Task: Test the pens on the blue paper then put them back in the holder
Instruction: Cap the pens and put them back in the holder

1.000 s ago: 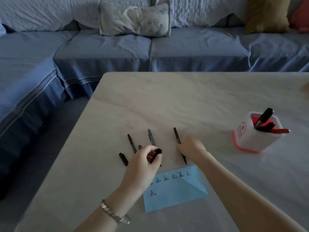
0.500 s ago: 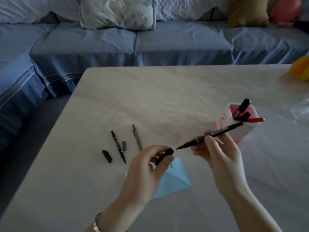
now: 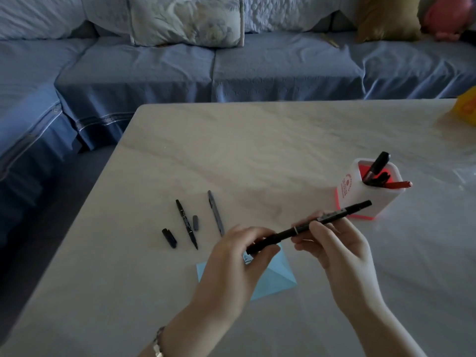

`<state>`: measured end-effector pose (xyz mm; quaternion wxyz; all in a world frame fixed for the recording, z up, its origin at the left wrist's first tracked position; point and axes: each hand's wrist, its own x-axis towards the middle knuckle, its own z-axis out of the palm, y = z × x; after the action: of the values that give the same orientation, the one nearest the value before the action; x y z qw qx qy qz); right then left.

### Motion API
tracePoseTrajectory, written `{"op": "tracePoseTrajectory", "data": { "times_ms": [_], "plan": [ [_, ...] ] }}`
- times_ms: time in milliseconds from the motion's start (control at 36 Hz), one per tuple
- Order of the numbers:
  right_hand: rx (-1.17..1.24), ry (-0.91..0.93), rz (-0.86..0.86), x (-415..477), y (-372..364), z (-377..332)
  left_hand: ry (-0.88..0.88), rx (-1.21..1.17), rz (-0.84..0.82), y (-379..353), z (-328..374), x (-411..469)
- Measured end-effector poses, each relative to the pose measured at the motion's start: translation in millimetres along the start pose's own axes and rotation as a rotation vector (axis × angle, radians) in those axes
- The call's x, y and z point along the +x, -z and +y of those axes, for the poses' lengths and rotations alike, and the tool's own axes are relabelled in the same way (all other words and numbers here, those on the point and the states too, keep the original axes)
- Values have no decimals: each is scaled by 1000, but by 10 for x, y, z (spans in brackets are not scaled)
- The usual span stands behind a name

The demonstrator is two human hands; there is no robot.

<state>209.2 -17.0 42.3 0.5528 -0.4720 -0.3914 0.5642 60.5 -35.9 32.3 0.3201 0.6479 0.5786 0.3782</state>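
Note:
A black pen is held in the air between both hands, slanting up to the right. My right hand grips its barrel. My left hand pinches the black cap on the pen's lower tip. Under the hands lies the blue paper, mostly hidden, with some writing showing. Left of it on the table lie a black pen, a grey pen and two loose caps. The white and red holder stands at the right with a black marker, another dark pen and a red pen in it.
The pale marble table has its left edge and far edge in view. A blue sofa with cushions runs behind it and along the left. A yellow object sits at the table's far right edge.
My right hand picked the pen up off the table and raised it. My left hand brought the cap to the pen's tip, and the cap now sits on it.

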Motion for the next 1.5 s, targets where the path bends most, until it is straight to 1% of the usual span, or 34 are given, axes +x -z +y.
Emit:
{"op": "tracePoseTrajectory", "data": {
  "times_ms": [111,194,333,444,556,639,694,806,861,972,1083,1111,1194,1278,1361,1500],
  "plan": [
    [27,1,-77,1,42,12,-70,47,-37,20,44,6],
    [54,-13,-94,19,82,33,-130,71,-53,16,63,5],
    [114,-21,-118,-8,78,88,-181,98,-36,-47,82,-17],
    [137,14,-151,-31,88,114,-158,53,-4,-95,124,-26],
    [175,18,-183,-42,133,130,-26,-101,-47,-117,171,-35],
    [141,-1,-103,-56,116,211,11,-134,-56,-149,142,1],
    [53,-29,-11,-69,89,287,19,-98,-66,-199,94,37],
    [-56,-95,29,-40,121,366,6,12,-107,-315,-3,99],
    [-170,-59,93,49,212,355,28,136,-129,-344,-80,155],
    [-523,54,160,284,509,214,98,319,-119,-307,-295,305],
    [-976,276,277,553,829,-192,158,458,-75,-199,-488,465],
    [-1059,280,297,625,899,-304,163,478,-62,-174,-522,505],
    [-1233,199,312,815,1020,-570,186,505,-40,-95,-609,586],
    [-1320,214,335,960,1040,-650,220,533,-24,-17,-703,632],
    [-1301,187,385,1059,971,-604,269,575,-5,56,-781,647],
    [-1226,204,392,1191,850,-535,312,722,13,195,-935,650]
  ]
}}
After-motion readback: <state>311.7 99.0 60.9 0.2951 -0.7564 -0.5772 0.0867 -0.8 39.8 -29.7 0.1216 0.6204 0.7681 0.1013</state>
